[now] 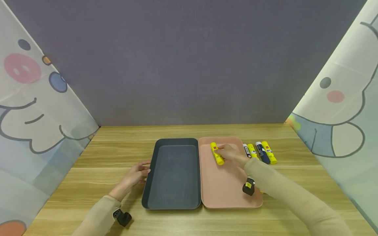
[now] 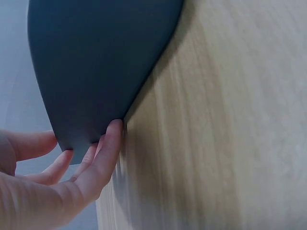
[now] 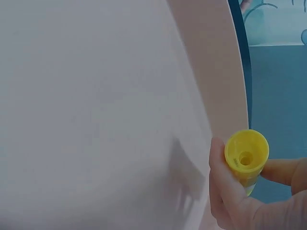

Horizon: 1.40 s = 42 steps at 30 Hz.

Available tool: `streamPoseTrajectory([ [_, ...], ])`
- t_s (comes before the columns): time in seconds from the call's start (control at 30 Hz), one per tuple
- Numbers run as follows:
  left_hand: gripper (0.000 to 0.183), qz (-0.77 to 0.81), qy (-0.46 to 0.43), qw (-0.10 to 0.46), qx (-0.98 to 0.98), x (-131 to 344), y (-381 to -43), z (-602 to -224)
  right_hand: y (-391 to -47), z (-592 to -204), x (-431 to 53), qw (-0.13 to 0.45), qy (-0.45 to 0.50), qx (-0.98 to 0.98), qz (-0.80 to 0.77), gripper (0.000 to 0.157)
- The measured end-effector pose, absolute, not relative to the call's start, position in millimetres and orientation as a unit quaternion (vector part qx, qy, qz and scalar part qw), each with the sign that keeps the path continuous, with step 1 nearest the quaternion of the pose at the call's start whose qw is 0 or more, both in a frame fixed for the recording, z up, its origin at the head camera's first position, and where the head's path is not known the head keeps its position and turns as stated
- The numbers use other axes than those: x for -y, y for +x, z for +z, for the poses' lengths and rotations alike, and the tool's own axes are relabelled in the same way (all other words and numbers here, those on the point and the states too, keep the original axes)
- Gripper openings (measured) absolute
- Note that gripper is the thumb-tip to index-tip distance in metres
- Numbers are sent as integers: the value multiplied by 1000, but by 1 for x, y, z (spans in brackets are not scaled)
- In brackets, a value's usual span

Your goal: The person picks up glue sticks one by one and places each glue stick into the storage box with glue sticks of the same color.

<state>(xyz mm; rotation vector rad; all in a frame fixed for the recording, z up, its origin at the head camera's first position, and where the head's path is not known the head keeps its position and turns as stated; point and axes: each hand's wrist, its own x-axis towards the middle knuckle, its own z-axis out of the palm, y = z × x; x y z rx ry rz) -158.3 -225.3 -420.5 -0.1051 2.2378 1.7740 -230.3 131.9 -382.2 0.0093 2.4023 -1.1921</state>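
My right hand (image 1: 231, 154) pinches a yellow glue stick (image 1: 217, 153) between thumb and fingers, above the upper part of the pink tray (image 1: 217, 193). In the right wrist view, the hollow round end of the glue stick (image 3: 246, 153) faces the camera, close to the tray's side wall. My left hand (image 1: 137, 173) rests its fingertips against the outer left wall of the dark grey tray (image 1: 177, 177). The left wrist view has the thumb at the rim and the other fingers (image 2: 108, 153) spread along the outside of that wall, down near the table.
Right of the pink tray lie several more glue sticks, among them a yellow one (image 1: 269, 152) and a dark blue one with a white cap (image 1: 262, 152). The two trays stand side by side on the wooden table (image 1: 118, 147). A grey panel (image 1: 189, 65) rises behind.
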Motion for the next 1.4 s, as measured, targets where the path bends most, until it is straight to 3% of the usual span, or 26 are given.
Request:
streamPoseTrajectory([
  [0.2,42,615,-37,143,-774,225,-158,-420,-236,-388,-124,246,4,-852,-463,28],
  [0.37,42,614,-32,143,-775,226,-158,-420,-239,-392,-114,243,12,-847,-472,26],
  [0.67,42,616,-31,144,-774,225,-158,-419,-251,-415,-106,249,-5,-825,-507,27],
  [1.1,44,625,-26,152,-765,227,-157,-419,-248,-409,-90,209,26,-828,-519,24],
  [1.4,43,630,-38,152,-760,226,-157,-419,-249,-409,-89,191,32,-841,-505,31],
])
